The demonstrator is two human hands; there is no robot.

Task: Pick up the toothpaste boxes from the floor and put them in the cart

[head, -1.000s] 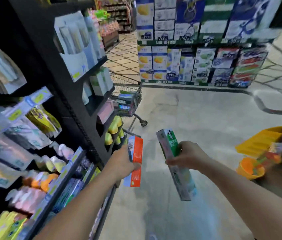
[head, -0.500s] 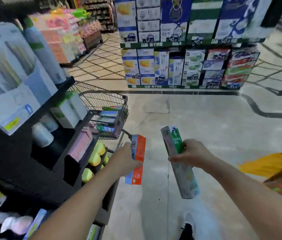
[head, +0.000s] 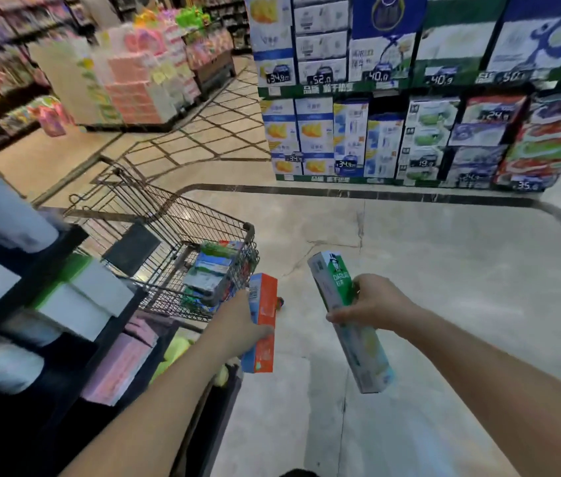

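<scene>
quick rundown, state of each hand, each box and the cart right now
left hand: grips the orange box
right hand: grips the green box
orange box: held upright, near the cart's corner, not yet in
green box: held tilted, clear of the cart
cart: standing by the shelf, several boxes already inside

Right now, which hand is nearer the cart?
Left. The left hand with the orange box sits beside the cart; the right hand is farther right.
</scene>
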